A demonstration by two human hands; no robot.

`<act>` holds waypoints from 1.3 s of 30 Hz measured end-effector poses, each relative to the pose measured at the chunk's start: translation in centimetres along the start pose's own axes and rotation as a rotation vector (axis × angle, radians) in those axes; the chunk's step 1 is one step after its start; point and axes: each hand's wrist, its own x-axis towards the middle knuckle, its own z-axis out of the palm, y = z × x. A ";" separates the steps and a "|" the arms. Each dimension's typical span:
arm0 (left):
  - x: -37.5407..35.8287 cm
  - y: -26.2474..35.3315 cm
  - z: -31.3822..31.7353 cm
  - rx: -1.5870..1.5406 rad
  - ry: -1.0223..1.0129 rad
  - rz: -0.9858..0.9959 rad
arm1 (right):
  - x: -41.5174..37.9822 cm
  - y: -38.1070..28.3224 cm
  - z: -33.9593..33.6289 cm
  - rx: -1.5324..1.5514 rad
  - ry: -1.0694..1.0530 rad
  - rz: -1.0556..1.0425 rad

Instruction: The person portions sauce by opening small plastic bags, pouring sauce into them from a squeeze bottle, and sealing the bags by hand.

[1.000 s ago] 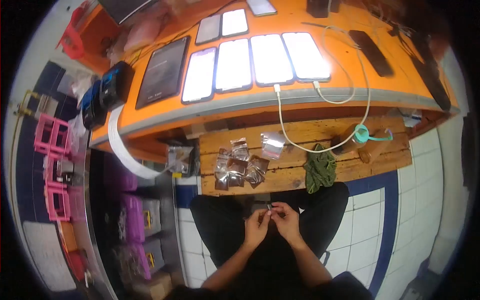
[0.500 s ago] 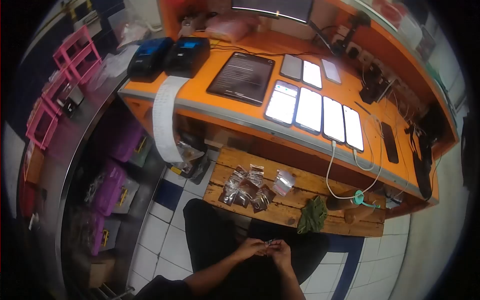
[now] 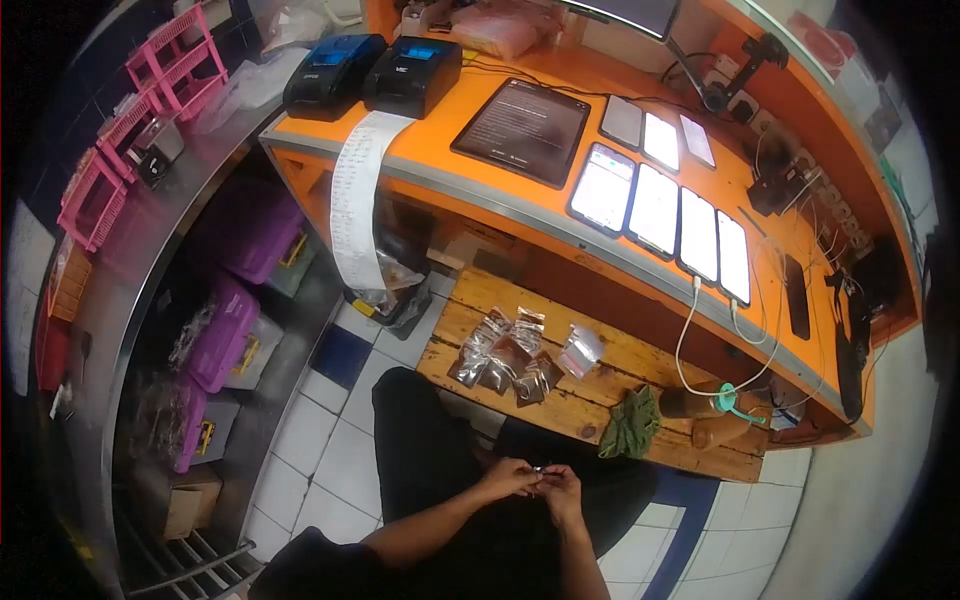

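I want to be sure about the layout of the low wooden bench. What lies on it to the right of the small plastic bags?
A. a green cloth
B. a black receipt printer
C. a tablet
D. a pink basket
A: on the wooden bench, the green cloth lies crumpled to the right of the small plastic bags; the printers and the tablet sit up on the orange counter, and the pink baskets are on the shelf at far left.

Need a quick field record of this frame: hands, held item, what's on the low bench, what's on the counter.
left hand: pinching a small item at lap level
right hand: touching the same item, fingertips meeting the left's
small item: tiny, too small to identify
wooden bench: small plastic packets, green cloth
orange counter: tablet, lit phones, two receipt printers
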 end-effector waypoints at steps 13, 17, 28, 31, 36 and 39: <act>-0.6 0.5 0.4 0.430 0.086 0.121 | -0.3 1.1 -0.5 0.098 0.014 0.041; -1.6 1.7 1.3 0.950 0.235 0.390 | -1.1 1.8 0.6 -0.222 0.141 -0.190; -3.4 5.5 0.5 0.916 0.165 0.255 | -5.6 -7.0 3.0 -1.233 -0.008 -0.676; -3.7 5.7 -1.4 0.813 0.017 0.228 | -6.7 -8.0 3.6 -1.109 -0.233 -0.869; -4.7 4.7 -1.6 0.709 -0.078 0.310 | -4.7 -8.2 3.4 -1.216 -0.391 -1.117; -4.8 4.9 -1.4 0.626 -0.040 0.681 | -4.1 -9.1 3.4 -1.243 -0.440 -0.940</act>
